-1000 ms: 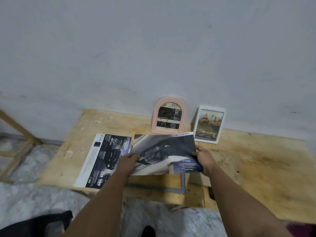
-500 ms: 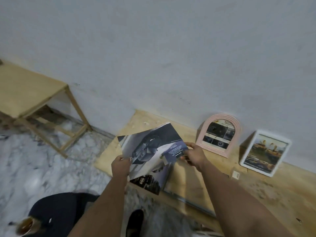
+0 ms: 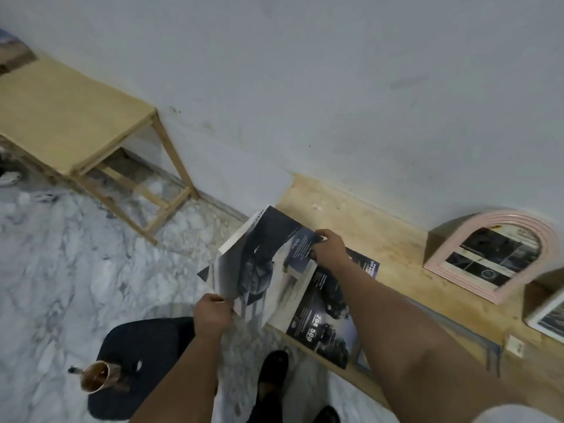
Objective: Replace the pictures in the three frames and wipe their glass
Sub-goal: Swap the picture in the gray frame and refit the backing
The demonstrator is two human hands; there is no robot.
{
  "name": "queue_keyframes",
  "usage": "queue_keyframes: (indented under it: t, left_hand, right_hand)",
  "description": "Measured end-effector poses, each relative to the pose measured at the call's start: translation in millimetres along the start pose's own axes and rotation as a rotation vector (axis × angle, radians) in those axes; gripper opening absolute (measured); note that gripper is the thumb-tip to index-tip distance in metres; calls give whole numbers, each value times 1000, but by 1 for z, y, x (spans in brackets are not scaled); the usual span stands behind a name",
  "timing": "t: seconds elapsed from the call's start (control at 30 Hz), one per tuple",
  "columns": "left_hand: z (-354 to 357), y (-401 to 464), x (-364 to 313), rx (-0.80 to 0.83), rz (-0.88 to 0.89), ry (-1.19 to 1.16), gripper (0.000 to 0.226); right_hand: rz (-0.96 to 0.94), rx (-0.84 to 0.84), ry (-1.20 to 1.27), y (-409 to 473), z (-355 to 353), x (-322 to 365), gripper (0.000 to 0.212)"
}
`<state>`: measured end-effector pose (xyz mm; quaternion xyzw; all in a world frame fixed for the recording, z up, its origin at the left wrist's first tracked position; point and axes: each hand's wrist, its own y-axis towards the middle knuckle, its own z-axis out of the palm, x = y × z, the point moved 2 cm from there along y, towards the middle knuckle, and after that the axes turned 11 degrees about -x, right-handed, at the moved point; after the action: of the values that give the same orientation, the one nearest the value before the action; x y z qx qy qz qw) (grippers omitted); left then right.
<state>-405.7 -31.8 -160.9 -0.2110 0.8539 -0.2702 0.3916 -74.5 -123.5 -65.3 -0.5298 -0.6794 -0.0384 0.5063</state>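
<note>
Swapping pictures, judging by the layout: left hand [image 3: 213, 312] and right hand [image 3: 329, 246] each pinching, in a closed grip, the glossy dark car print [image 3: 262, 270], held above the pale plywood worktop [image 3: 396, 257] edge. Next, probably fitting it to the flat grey frame [image 3: 491, 352]; pink arched frame [image 3: 491, 254] leaning against the wall.

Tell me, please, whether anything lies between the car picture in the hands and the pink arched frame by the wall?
Nothing visible does: bare wooden board separates the car picture from the pink arched frame; another printed sheet lies nearer, under the right arm.
</note>
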Motion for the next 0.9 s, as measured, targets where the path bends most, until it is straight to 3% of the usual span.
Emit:
queue_keyframes:
  t: [0.13,0.23,0.33,0.43,0.57,0.9]
  left_hand:
    - [-20,-51,-39,42,183,349,31]
    - [-24,-72,-64,-60,477,708,39]
    - [-6,-69,-78,-52,865,775,30]
    - [23,-59,-83,12,1084,944,57]
    - [50,-50,-79,66,1093,1110,88]
    - [55,-40,-72,8,1074,1157,100]
  right_hand:
    - [-16,24,-86,15,16,-7,63]
    - [-92,-29,-211,12,6,-11,67]
    - [-183,-88,-496,11,-13,-20,70]
    - [-173,-2,-774,12,-33,-39,100]
    - [-164,88,-961,16,-49,-69,125]
    - [-235,-25,-966,19,-54,-68,121]
